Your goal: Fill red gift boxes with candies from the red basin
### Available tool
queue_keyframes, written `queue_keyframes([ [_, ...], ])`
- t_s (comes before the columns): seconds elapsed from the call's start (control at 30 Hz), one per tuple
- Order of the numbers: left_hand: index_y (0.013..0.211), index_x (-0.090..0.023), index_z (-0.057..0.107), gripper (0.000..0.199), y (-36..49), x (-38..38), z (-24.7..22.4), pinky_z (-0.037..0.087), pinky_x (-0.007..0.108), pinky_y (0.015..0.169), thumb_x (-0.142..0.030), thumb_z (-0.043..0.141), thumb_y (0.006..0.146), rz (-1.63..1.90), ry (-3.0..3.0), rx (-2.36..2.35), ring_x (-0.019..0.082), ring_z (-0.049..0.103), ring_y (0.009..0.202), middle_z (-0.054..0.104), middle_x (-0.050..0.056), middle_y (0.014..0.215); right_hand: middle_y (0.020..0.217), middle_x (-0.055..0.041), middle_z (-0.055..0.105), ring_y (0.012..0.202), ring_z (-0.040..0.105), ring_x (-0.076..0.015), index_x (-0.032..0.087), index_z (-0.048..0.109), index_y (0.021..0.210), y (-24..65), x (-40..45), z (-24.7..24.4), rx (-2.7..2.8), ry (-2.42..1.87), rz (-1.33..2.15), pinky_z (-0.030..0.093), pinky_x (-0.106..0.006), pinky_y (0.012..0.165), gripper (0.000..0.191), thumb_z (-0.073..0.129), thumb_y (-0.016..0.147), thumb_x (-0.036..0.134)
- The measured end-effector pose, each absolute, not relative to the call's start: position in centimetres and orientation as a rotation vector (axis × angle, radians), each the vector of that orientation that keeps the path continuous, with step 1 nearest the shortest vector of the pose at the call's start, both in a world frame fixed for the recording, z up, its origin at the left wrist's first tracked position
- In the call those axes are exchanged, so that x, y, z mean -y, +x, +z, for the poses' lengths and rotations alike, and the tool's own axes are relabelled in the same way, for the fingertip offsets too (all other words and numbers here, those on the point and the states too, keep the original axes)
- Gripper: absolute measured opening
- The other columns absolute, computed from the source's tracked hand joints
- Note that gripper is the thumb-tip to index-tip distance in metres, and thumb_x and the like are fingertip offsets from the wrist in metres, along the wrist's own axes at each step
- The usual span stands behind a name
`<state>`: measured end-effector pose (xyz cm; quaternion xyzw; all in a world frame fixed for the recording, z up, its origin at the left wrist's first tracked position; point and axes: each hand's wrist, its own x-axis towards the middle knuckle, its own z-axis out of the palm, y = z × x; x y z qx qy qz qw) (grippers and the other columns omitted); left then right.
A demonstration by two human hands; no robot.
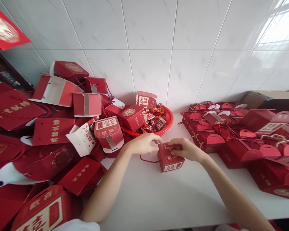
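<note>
A small red gift box (pixel 171 158) with gold lettering and a white printed panel stands on the white table in front of me. Its dark red cord (pixel 148 159) loops out to the left. The fingers of my left hand (pixel 146 143) are curled at the box's upper left edge. From the other side, my right hand (pixel 186 149) has its fingers bent and pressed together on the top of the box. What exactly lies between the fingertips is too small to make out. Just behind is an orange-red basket (pixel 169 121) holding wrapped candies (pixel 159 122).
Red gift boxes (pixel 54 131), many unfolded or part-open, are heaped on the left, some leaning on the basket. Closed red boxes (pixel 233 154) stand in rows on the right. A cardboard box (pixel 269 98) sits behind them, against the tiled wall (pixel 149 29).
</note>
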<state>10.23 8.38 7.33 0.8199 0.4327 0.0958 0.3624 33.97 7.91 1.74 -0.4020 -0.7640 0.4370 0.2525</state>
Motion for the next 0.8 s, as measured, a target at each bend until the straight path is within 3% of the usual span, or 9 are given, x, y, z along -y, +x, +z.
queue_keyframes([
  [0.07,0.099,-0.018,0.069,0.02,10.1,-8.1,7.9,0.051,0.029,0.068,-0.028,0.06,0.083,0.423,1.956,-1.042,0.016,0.067,0.067,0.072,0.004,0.091,0.089,-0.0065,0.074,0.078,0.066,-0.0197,0.015,0.073,0.097,34.0,-7.9,1.7,2.106,-1.116,1.127,0.052,-0.029,0.067,0.024,0.063,0.076,0.022],
  [0.17,0.098,-0.016,0.067,0.02,10.4,-7.7,8.4,0.054,0.033,0.081,-0.031,0.065,0.085,0.705,1.756,-0.888,0.019,0.071,0.079,0.072,0.004,0.083,0.092,-0.0069,0.074,0.081,0.067,-0.0206,0.016,0.074,0.096,33.8,-7.9,1.8,2.072,-1.088,1.155,0.053,-0.03,0.069,0.022,0.067,0.076,0.023],
  [0.27,0.106,-0.016,0.067,0.025,11.0,-7.3,8.4,0.052,0.039,0.095,-0.032,0.068,0.086,0.756,1.645,-0.773,0.025,0.071,0.104,0.074,0.009,0.105,0.091,-0.0069,0.074,0.078,0.066,-0.0198,0.016,0.074,0.094,33.6,-7.7,2.5,1.963,-1.041,1.245,0.052,-0.029,0.064,0.023,0.07,0.079,0.033],
  [0.4,0.121,-0.02,0.063,0.033,11.7,-6.9,8.0,0.049,0.041,0.104,-0.032,0.065,0.091,0.756,1.616,-0.729,0.026,0.062,0.123,0.065,0.011,0.132,0.073,-0.0033,0.068,0.06,0.056,-0.0127,0.015,0.072,0.089,33.4,-7.1,4.2,1.828,-1.068,1.237,0.041,-0.025,0.052,0.031,0.07,0.082,0.045],
  [0.53,0.135,-0.024,0.056,0.043,12.1,-6.5,7.6,0.043,0.044,0.113,-0.034,0.063,0.093,0.804,1.599,-0.729,0.029,0.05,0.138,0.052,0.01,0.15,0.076,-0.0039,0.068,0.065,0.059,-0.0142,0.015,0.071,0.082,33.4,-6.6,5.9,1.727,-1.036,1.234,0.045,-0.026,0.058,0.033,0.074,0.079,0.048],
  [0.63,0.142,-0.027,0.051,0.053,12.4,-6.2,7.5,0.038,0.047,0.119,-0.035,0.065,0.092,0.84,1.608,-0.697,0.032,0.041,0.146,0.041,0.01,0.159,0.08,-0.0047,0.07,0.072,0.064,-0.0166,0.016,0.072,0.084,33.2,-6.4,6.7,1.687,-1.002,1.254,0.049,-0.028,0.065,0.035,0.075,0.079,0.05],
  [0.8,0.151,-0.031,0.042,0.061,12.9,-5.7,7.6,0.031,0.05,0.122,-0.037,0.062,0.094,0.819,1.657,-0.658,0.033,0.028,0.152,0.034,0.007,0.164,0.075,-0.0042,0.07,0.069,0.063,-0.017,0.016,0.071,0.077,32.5,-6.6,6.6,1.736,-1.018,1.212,0.048,-0.028,0.061,0.036,0.077,0.075,0.051],
])
